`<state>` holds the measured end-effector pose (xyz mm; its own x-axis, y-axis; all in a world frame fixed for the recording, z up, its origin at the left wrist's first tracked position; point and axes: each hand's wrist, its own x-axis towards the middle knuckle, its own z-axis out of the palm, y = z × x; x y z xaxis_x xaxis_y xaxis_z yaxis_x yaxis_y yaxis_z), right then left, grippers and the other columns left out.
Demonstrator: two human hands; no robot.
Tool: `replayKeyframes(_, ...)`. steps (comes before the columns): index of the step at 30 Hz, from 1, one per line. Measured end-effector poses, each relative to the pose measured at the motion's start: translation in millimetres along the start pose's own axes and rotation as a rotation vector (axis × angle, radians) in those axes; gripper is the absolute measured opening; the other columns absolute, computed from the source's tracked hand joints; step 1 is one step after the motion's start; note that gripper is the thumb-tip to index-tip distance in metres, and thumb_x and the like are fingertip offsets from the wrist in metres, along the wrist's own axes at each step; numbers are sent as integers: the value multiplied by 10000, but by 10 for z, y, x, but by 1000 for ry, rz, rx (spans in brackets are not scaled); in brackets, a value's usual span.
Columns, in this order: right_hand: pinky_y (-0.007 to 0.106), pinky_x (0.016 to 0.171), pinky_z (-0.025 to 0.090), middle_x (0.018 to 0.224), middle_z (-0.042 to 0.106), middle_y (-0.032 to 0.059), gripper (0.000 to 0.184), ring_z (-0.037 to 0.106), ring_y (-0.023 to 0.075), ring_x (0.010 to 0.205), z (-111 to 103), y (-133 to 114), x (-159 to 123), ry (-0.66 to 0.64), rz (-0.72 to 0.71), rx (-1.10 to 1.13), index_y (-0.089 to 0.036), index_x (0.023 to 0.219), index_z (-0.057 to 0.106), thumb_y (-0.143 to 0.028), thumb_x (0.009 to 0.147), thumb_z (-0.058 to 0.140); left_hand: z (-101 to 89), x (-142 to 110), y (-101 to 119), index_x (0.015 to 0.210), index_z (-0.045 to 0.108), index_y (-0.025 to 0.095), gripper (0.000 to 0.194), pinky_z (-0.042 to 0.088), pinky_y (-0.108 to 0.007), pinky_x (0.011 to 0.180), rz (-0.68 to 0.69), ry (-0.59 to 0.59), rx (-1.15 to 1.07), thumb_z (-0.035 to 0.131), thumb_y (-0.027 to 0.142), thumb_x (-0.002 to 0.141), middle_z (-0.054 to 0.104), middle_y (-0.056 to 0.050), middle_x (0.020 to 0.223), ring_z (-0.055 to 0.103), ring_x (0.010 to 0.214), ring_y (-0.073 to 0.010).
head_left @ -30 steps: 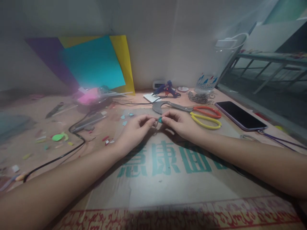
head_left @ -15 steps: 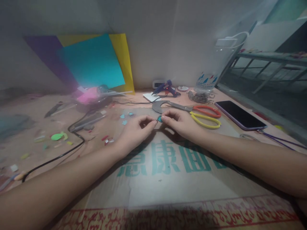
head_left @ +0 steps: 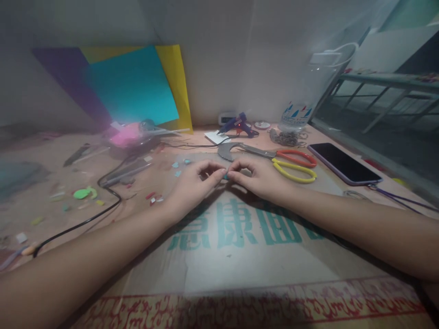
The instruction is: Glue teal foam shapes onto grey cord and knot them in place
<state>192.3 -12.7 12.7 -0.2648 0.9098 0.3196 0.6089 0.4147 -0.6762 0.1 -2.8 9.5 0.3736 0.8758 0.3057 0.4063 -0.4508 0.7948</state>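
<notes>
A small teal piece (head_left: 225, 176) is pinched between the fingertips of both hands, mostly covered by them. My left hand (head_left: 199, 183) grips it from the left, thumb and forefinger together. From the right, my right hand (head_left: 255, 177) closes on it the same way. The fingers hide its exact shape. Just left of my left hand lie several little blue cutouts (head_left: 178, 173). Beyond my right hand rest scissor-like cutters (head_left: 262, 151) with one red and one yellow handle, their curved jaw behind my fingertips.
A blue glue gun (head_left: 238, 124) with a lit red light stands at the back. The phone (head_left: 345, 163) lies right, near a clear plastic cup (head_left: 297, 107). Colored sheets (head_left: 133, 87) lean on the wall. A black cord (head_left: 82, 225) crosses the left side among scraps.
Both hands have drawn closer together around the teal piece, so less of it shows. The piece sits slightly lower and further left. The view has shifted a little.
</notes>
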Motion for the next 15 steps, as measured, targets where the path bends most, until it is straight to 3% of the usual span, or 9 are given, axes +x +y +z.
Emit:
replayKeyframes(6, 260, 722, 449, 801, 695, 15, 167, 617, 155, 770, -3, 25, -16, -4, -33, 11, -174, 806, 671, -321, 866, 618, 8, 2, 3, 834, 721, 178, 199, 464, -257, 672, -19, -21, 44, 612, 342, 860, 733, -16, 791, 632, 733, -158)
replayKeyframes(11, 254, 681, 456, 814, 688, 25, 298, 633, 150, 748, -7, 50, -18, -15, 5, 147, -166, 876, 668, -393, 950, 490, 17, 11, -15, 815, 700, 176, 215, 469, -264, 655, -98, -11, -31, 632, 379, 831, 719, -23, 775, 628, 724, -168)
replayKeyframes(15, 262, 699, 469, 839, 710, 18, 209, 647, 157, 757, -4, 29, -3, -1, 57, 117, -182, 886, 687, -372, 878, 603, 5, 26, -35, 839, 679, 168, 248, 472, -263, 667, -161, 35, -153, 660, 414, 814, 689, -20, 764, 609, 717, -159)
